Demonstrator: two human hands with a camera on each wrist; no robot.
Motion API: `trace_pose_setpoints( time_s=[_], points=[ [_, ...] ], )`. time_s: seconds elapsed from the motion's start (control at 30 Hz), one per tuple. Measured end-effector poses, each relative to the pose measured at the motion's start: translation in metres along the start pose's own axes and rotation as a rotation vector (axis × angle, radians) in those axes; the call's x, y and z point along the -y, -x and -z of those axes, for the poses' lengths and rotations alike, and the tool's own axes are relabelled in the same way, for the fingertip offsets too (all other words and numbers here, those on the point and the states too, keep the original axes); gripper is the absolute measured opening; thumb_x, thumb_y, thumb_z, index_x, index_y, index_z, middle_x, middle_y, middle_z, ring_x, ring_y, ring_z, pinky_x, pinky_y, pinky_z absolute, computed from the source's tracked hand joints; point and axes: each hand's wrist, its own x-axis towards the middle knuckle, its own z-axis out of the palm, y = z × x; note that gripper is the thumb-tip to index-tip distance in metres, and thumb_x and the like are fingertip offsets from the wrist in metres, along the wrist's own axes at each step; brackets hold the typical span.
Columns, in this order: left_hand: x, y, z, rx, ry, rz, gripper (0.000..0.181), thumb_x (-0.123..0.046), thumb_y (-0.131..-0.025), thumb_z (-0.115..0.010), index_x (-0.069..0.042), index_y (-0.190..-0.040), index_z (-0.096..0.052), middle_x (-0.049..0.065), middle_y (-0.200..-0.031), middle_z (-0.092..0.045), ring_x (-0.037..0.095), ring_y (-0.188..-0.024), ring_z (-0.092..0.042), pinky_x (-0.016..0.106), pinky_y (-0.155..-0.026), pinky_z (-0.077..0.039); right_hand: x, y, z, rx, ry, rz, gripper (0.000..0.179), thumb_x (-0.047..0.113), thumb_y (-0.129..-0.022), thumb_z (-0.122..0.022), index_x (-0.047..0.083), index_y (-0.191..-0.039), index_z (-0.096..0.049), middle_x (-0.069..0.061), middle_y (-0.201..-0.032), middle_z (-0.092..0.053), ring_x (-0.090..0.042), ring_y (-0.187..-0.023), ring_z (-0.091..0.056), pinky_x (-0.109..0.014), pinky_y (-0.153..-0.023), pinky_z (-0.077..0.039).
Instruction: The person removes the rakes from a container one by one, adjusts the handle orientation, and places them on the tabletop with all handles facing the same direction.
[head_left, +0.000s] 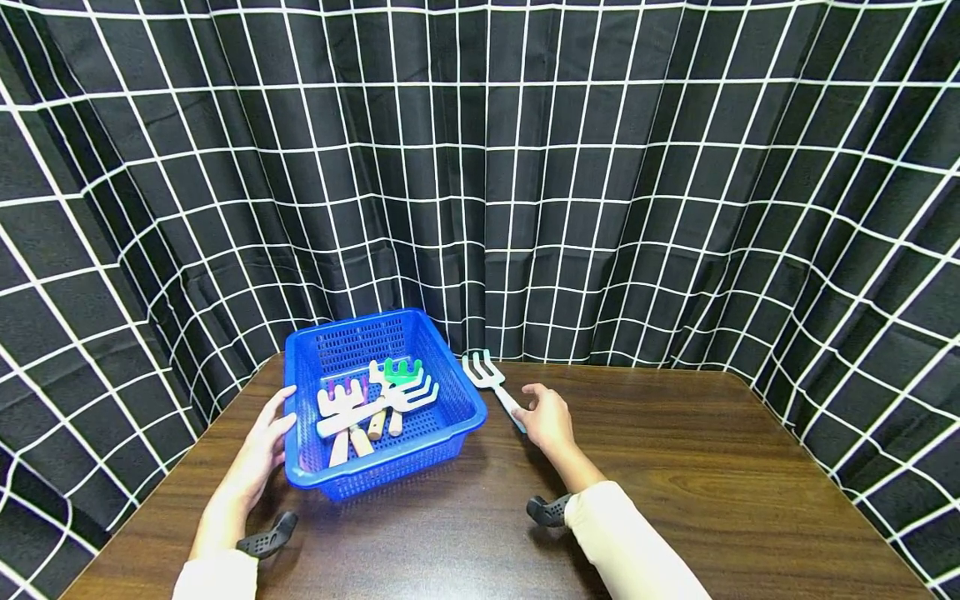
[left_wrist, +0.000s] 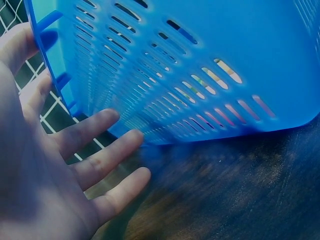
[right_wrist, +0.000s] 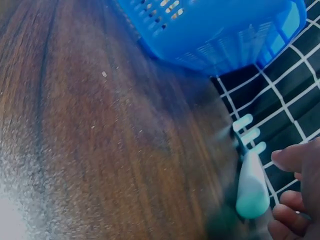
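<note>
On the left stands a blue plastic basket (head_left: 375, 483) with slotted walls. Inside lie several small garden forks with wooden handles, and a white hand fork (head_left: 375, 408) lies across them. My left hand (head_left: 258, 446) touches the basket's left rim, its fingers extended; in the left wrist view the lower fingers (left_wrist: 112, 155) spread beside the wall. Right of the basket, a white and pale green hand fork (head_left: 491, 379) lies on the table, tines away from me. My right hand (head_left: 550, 421) is at its handle end, fingers loosely bent; the right wrist view shows a gap between thumb and handle (right_wrist: 251, 185).
The brown wooden table (head_left: 675, 467) extends to the right and front. A black curtain (head_left: 585, 250) with a white grid hangs behind its far edge and along both sides. Each wrist wears a black band, such as the right band (head_left: 549, 510).
</note>
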Motion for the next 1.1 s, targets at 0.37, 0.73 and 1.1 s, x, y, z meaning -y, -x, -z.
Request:
trace_pose_setpoints(
  time_s=[0.37,0.73,1.1],
  points=[
    [0.002,0.001,0.001,0.004,-0.025,-0.007,0.053,-0.032,-0.107,-0.035,-0.018,-0.153,-0.015,0.0,-0.129,-0.051,0.005,-0.104,-0.062,0.032,-0.081,-0.052,0.011,-0.008,0.011,-0.067,-0.068,0.043,0.034,0.013,-0.078,-0.08,0.005,-0.108,-0.068,-0.012,-0.087,-0.06,-0.028,-0.08,-0.057,-0.044,-0.071,-0.044],
    [0.0,0.002,0.0,0.003,-0.037,-0.003,0.053,-0.034,-0.106,-0.035,-0.018,-0.153,-0.015,0.008,-0.135,-0.046,0.005,-0.104,-0.062,0.033,-0.081,-0.052,0.039,-0.011,0.021,-0.086,-0.182,0.127,0.035,0.008,-0.077,-0.08,0.001,-0.109,-0.068,-0.015,-0.091,-0.064,-0.026,-0.078,-0.064,-0.042,-0.074,-0.05],
    [0.0,0.002,0.0,0.002,-0.055,0.007,0.053,-0.036,-0.106,-0.034,-0.022,-0.154,-0.016,0.022,-0.143,-0.036,0.004,-0.106,-0.06,0.031,-0.082,-0.05,0.065,-0.007,0.023,-0.067,-0.249,0.193,0.038,0.006,-0.078,-0.079,0.003,-0.113,-0.066,-0.017,-0.1,-0.065,-0.026,-0.079,-0.066,-0.039,-0.072,-0.052]
  ],
)
